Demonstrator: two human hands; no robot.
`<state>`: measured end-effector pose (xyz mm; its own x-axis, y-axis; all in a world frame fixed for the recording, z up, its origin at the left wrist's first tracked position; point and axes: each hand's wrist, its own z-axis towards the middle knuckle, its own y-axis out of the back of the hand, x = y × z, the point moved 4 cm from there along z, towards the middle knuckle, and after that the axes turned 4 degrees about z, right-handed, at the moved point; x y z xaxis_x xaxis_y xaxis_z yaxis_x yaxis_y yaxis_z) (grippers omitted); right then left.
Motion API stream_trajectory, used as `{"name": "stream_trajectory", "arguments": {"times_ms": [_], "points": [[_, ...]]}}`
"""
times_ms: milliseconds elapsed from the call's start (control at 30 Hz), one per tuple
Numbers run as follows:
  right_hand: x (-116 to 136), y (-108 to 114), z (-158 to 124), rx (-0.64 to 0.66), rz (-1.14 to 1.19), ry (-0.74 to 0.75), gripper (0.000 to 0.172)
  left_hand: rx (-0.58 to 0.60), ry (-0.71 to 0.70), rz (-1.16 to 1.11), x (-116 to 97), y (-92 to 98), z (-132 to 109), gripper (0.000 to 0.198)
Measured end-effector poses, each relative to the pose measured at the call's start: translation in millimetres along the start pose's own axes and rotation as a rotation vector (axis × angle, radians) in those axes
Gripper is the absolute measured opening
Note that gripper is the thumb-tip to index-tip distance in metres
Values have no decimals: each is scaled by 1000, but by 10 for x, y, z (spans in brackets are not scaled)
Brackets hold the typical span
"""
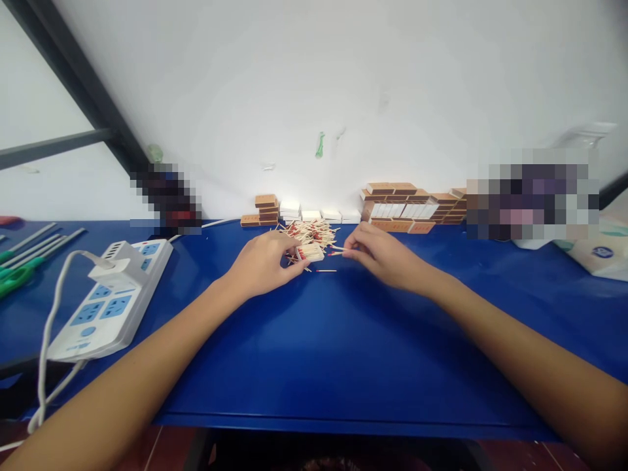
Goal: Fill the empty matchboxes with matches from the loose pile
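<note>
My left hand [267, 260] grips a small white matchbox tray [311, 254] between thumb and fingers, and red-headed matches lie inside it. Just to its right, my right hand [377, 252] pinches a few matches [337, 250], their red heads pointing left toward the tray. A loose heap of matches [311, 231] lies right behind the tray, against the row of boxes. One single match [326, 271] rests on the blue table [314, 353] in front of the tray, its red head to the left.
White trays [311, 215] line the wall between a small stack of brown matchboxes [266, 208] and a larger stack [407, 196]. A white power strip [118, 301] with a cable sits at left, beside green-handled tools [19, 271]. A tissue pack [601, 242] lies at far right.
</note>
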<state>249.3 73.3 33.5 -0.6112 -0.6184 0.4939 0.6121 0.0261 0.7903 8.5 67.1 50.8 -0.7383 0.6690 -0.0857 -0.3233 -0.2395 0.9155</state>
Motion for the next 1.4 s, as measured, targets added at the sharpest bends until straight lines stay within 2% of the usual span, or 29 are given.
{"name": "stream_trajectory", "arguments": {"times_ms": [100, 300, 767, 1000, 1100, 1200, 1267, 1400], "points": [[66, 17, 14, -38, 85, -12, 14, 23, -12, -51, -71, -41, -15, 27], [271, -156, -21, -17, 116, 29, 12, 46, -46, -163, -214, -97, -32, 27], [243, -118, -34, 1, 108, -3, 16, 40, -53, -191, -208, -87, -38, 24], [242, -115, -36, -5, 108, 23, 11, 46, -53, -220, -209, -110, -40, 23], [216, -83, -21, -74, 118, -9, 13, 34, -42, -199, -172, -64, -28, 24], [166, -79, -19, -178, 101, -79, 13, -33, 18, -113, -57, 52, 0, 26], [138, -138, -25, -146, 70, -119, 12, -72, 69, -44, 28, 126, 17, 29], [122, -288, -55, 56, 36, -113, 11, -84, 97, -10, 83, 156, 26, 29]]}}
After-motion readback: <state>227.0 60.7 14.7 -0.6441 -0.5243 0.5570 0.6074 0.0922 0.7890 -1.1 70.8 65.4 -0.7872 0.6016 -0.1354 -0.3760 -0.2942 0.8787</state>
